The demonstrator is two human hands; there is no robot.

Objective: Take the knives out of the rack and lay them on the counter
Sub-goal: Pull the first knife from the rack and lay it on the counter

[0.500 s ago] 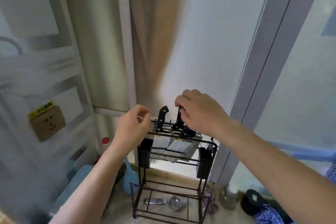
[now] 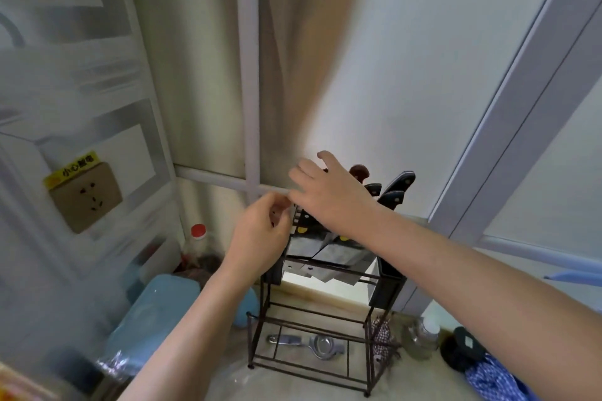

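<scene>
- A beige wall socket (image 2: 86, 197) under a yellow label (image 2: 72, 169) is seen at left.
- A red-capped bottle (image 2: 197, 239) is stood behind a blue container (image 2: 153, 312).
- A metal squeezer (image 2: 321, 346) is laid low.
- Blue patterned cloth (image 2: 492, 379) is bunched at right.

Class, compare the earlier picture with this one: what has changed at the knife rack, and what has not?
The right hand let go of the handle it pinched and now reaches left across the rack, fingers open. The left hand stays at the rack's left end. The knives remain in their slots.
</scene>
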